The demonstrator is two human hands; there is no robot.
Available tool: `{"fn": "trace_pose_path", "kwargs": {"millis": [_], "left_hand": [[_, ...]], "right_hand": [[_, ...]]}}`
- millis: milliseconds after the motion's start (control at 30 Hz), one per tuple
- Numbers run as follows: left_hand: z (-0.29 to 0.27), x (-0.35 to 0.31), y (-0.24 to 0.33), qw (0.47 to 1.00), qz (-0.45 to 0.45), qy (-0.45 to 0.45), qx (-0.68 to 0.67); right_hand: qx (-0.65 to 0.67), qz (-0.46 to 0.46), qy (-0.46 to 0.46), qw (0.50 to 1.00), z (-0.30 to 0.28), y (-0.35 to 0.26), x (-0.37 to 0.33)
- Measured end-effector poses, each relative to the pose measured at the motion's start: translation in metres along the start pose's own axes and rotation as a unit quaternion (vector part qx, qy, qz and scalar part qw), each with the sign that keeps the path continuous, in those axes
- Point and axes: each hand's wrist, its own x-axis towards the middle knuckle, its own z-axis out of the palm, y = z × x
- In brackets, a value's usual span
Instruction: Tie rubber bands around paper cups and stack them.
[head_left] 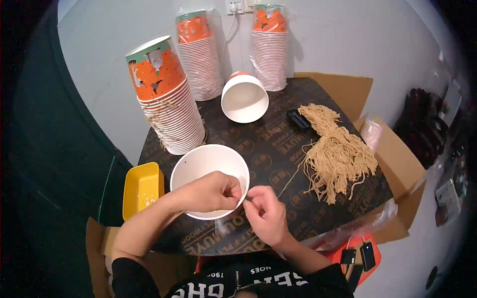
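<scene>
A white paper bucket (184, 174) stands open end up on the dark table in front of me. My left hand (217, 191) reaches over its opening, fingers closed at the right side of the rim. On the outer side of that rim, my right hand (267, 214) pinches with thumb and forefinger. A thin tan string (290, 181) runs from my right hand toward a bundle of tan strings (340, 159) at the right. The fingertips nearly meet at the rim, and they hide the string's end.
A tall stack of orange-patterned buckets (169, 104) with strings rises at the left. Two plastic-wrapped stacks (198, 64) stand behind, near a bucket lying on its side (244, 99). A black clip-like object (298, 119) touches the bundle. A yellow bin (130, 191) holds small white bits.
</scene>
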Motion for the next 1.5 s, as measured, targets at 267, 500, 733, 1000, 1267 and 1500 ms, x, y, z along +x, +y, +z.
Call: {"fn": "trace_pose_path", "kwargs": {"millis": [267,500,733,1000,1267,1500], "left_hand": [[-0.005,-0.004,-0.004,0.999,-0.022,0.038,0.010],[-0.023,-0.015,0.000,0.985,-0.110,0.118,0.054],[-0.020,-0.011,-0.016,0.928,-0.021,0.320,0.190],[-0.012,-0.003,-0.009,0.997,0.045,-0.055,-0.007],[-0.011,0.002,-0.011,0.990,-0.045,-0.106,-0.076],[-0.007,0.003,-0.012,0.995,-0.027,-0.091,-0.041]], "right_hand": [[-0.100,-0.078,-0.068,0.990,-0.007,-0.005,0.007],[-0.089,-0.066,-0.081,0.991,-0.010,-0.004,0.009],[-0.071,-0.089,-0.080,0.990,-0.010,0.001,0.012],[-0.085,-0.065,-0.112,0.988,-0.014,-0.003,0.011],[-0.060,-0.092,-0.090,0.990,-0.012,-0.002,0.010],[-0.081,-0.076,-0.113,0.987,-0.016,-0.003,0.010]]}}
